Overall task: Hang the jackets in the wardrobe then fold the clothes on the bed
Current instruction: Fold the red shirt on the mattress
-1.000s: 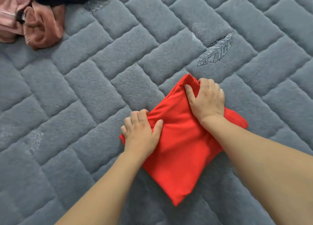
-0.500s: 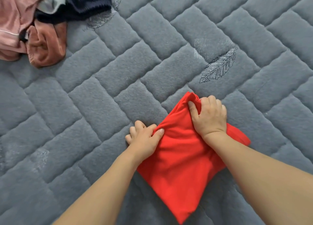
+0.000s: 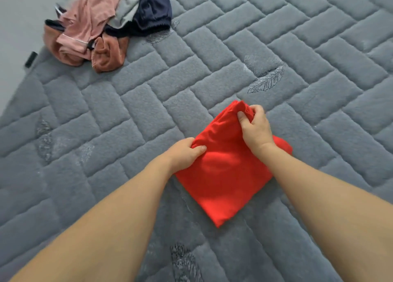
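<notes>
Red garment (image 3: 225, 179), folded into a compact diamond, lies on the bed (image 3: 148, 103) at approx 5 o'clock of frame centre. Left hand (image 3: 185, 154) pinches its 9 o'clock corner, thumb on top w/ fingers curled under the edge. Right hand (image 3: 255, 128) is clenched round the bunched 12 o'clock corner, which stands slightly up off the cover.

Risks, as I judge them:
- Only the 2 far corners are held; near point at 6 o'clock is free. Lift too quick and the layers prob. slide apart, fold lost.
- Fabric looks thin, smooth, slippery-ish; a loose pinch could let one layer slip out.
- Bunching under right hand will set creases unless smoothed flat.
- Plush cover may drag on the underside if the garment's pulled across rather than lifted.

Materials/shapes: garment is bright red, matte, soft ripples near both grips, crisp folded edges toward the near point. Bed cover is grey-blue fleece, quilted in raised brick-like blocks, w/ stitched leaf motifs (image 3: 268, 79). Pile of unfolded clothes (image 3: 102, 26) at 11 o'clock, well apart: pink, rust velvety, pale grey, navy pieces, all crumpled and overlapping. So plenty of folding left.
</notes>
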A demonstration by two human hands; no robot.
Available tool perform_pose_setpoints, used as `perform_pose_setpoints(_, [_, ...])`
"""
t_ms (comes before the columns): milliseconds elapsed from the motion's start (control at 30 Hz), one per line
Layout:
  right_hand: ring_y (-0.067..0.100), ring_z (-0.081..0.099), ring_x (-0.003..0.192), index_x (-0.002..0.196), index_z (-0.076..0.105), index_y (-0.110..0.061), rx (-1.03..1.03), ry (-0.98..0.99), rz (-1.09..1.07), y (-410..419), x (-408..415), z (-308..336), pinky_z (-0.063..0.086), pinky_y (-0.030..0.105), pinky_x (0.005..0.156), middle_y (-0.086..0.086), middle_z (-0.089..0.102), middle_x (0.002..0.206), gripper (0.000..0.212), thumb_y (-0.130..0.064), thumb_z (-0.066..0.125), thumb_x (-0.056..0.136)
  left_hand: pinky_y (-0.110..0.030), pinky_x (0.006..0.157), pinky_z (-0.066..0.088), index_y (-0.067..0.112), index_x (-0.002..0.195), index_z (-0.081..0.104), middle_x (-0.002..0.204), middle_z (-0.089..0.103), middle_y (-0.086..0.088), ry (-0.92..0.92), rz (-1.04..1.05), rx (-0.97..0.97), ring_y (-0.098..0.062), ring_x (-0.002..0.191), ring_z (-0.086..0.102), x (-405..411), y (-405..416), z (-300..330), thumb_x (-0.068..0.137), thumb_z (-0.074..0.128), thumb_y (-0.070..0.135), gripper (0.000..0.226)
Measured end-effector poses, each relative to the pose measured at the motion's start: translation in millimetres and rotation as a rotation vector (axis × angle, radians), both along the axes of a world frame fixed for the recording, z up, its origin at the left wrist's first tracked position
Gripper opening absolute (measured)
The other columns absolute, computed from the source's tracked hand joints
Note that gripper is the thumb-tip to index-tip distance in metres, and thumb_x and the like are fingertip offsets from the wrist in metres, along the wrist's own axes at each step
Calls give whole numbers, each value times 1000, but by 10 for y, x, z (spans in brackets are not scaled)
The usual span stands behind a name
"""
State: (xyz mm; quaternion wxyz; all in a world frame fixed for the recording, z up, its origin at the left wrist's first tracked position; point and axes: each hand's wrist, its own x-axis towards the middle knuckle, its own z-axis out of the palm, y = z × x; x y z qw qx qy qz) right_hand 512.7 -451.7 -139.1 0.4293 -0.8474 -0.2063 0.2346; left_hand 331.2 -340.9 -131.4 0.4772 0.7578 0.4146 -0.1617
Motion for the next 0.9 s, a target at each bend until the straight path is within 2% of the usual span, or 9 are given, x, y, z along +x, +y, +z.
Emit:
perform_pose_setpoints(33, [28, 58, 108, 116, 54, -13, 46, 13, -5, -20, -84, 187, 42, 39, 95, 4, 63, 108, 26, -30, 55, 96, -25, 78, 48, 22, 104, 64, 97, 68, 7, -46, 48, 6, -16, 95, 64, -105, -69, 177, 96, 55, 40, 23])
perform_pose_setpoints(100, [24, 59, 108, 117, 58, -14, 103, 22, 18, -42, -255, 636, 42, 39, 98, 3, 65, 111, 25, -28, 55, 97, -28, 79, 49, 20, 101, 62, 94, 68, 3, -92, 113, 87, -13, 90, 64, -350, -208, 616, 97, 53, 41, 24])
perform_pose_setpoints(200, [20, 58, 94, 105, 60, -11, 198, 57, 103, -55, -554, 1410, 43, 31, 85, 4, 65, 99, 19, -28, 53, 98, -24, 73, 47, 22, 94, 61, 88, 67, 5, -140, 219, 194, -7, 81, 63, -729, -375, 1440, 98, 51, 44, 24])
perform_pose_setpoints(333, [20, 55, 87, 94, 52, -17, 288, 63, 203, -73, -1105, 2668, 40, 32, 78, -4, 57, 85, 26, -43, 54, 95, -33, 80, 46, 25, 91, 64, 92, 69, 7, -136, 278, 381, -18, 94, 64, -1321, -566, 2819, 99, 46, 49, 31])
perform_pose_setpoints(433, [22, 53, 86, 93, 50, -17, 342, 31, 260, -191, -1551, 3530, 36, 33, 74, -5, 54, 82, 29, -46, 50, 96, -38, 82, 47, 28, 83, 60, 101, 69, -2, -49, 273, 574, -24, 97, 62, -1806, -809, 3773, 98, 38, 57, 39])
perform_pose_setpoints(567, [17, 49, 85, 98, 49, -22, 479, -12, 335, -489, -2381, 4605, 28, 26, 70, -12, 53, 83, 26, -48, 47, 97, -40, 88, 47, 25, 99, 60, 117, 67, -4, 77, 303, 854, -27, 109, 60, -2689, -1349, 4889, 99, 28, 59, 46])
perform_pose_setpoints(667, [15, 50, 90, 103, 53, -17, 609, 31, 362, -734, -3112, 5201, 33, 25, 76, -5, 59, 95, 30, -47, 49, 96, -36, 75, 41, 28, 83, 47, 108, 68, -5, 140, 368, 1014, -29, 103, 61, -3413, -1852, 5492, 99, 26, 60, 41])
perform_pose_setpoints(800, [13, 47, 77, 95, 50, -18, 703, 108, 493, -1022, -4174, 5745, 26, 18, 64, -17, 49, 77, 21, -39, 52, 97, -35, 68, 40, 28, 69, 40, 93, 68, -3, 253, 556, 1110, -27, 92, 62, -4443, -2648, 5990, 95, 24, 66, 49])
perform_pose_setpoints(900, [8, 48, 72, 93, 51, -19, 736, 178, 669, -1302, -4960, 5986, 29, 20, 67, -16, 51, 77, 23, -42, 51, 97, -34, 67, 39, 27, 70, 44, 89, 67, -2, 369, 722, 1153, -27, 88, 62, -5144, -3309, 6188, 93, 22, 69, 53])
